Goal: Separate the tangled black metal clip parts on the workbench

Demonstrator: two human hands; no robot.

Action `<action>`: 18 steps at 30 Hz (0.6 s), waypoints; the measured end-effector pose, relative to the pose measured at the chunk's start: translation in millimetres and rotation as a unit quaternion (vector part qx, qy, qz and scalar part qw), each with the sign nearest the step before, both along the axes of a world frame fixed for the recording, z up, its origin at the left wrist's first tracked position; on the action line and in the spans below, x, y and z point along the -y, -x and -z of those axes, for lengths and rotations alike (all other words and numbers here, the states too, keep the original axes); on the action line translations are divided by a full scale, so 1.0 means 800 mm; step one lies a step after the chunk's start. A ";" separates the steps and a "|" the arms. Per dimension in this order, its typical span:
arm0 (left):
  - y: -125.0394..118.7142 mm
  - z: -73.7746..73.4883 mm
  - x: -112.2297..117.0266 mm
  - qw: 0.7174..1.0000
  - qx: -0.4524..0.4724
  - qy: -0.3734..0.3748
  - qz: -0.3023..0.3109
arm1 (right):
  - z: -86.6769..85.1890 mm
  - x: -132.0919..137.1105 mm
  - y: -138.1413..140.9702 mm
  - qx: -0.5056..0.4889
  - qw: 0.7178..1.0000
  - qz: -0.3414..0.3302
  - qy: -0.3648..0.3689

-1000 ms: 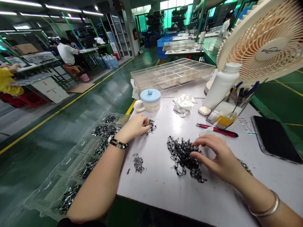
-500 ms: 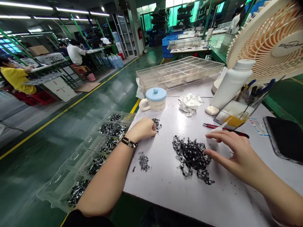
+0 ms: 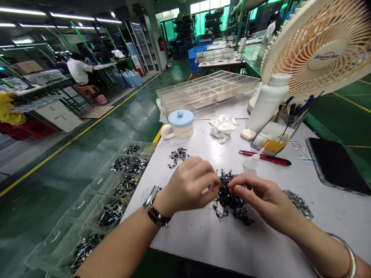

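A heap of small black clip-like parts (image 3: 232, 202) lies on the white table (image 3: 191, 247). My left hand (image 3: 193, 183) hovers at the heap's left side, thumb and fingertips pinched together; whatever is between them is too small to make out. At the heap's upper right, my right hand (image 3: 261, 195) has its thumb and index finger closed at the black parts, and what they grip is hidden. Beyond my left hand lies a smaller group of the same black parts (image 3: 178, 155). Tiny silvery pieces (image 3: 298, 204) are spread right of my right hand.
Left of the table stands a clear compartment tray (image 3: 69, 222) with black parts. Farther back are a lidded mug (image 3: 182, 125), crumpled tissue (image 3: 222, 127), a nozzle bottle (image 3: 251, 165), a red cutter (image 3: 272, 158), a phone (image 3: 337, 166), a white bottle (image 3: 268, 102) and a fan (image 3: 321, 50).
My left hand has moved right, from the smaller group to the heap. My right hand has shifted left, and its spread fingers have closed in at the heap. The view has turned slightly right.
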State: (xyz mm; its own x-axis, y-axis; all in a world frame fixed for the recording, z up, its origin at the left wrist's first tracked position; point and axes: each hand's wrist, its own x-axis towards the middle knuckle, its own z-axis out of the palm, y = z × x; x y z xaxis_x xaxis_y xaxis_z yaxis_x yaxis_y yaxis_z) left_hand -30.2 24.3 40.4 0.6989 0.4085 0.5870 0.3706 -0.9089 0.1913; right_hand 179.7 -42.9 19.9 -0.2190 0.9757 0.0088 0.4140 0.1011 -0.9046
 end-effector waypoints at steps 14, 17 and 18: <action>-0.018 0.014 0.011 0.972 0.125 0.192 0.057 | -0.003 0.001 -0.016 -0.072 0.990 0.031 0.114; -0.019 0.018 0.009 0.965 0.141 0.214 0.061 | -0.005 0.000 -0.012 -0.064 0.991 0.039 0.113; -0.019 0.019 0.010 0.964 0.145 0.215 0.064 | -0.007 0.001 -0.010 -0.062 0.991 0.037 0.115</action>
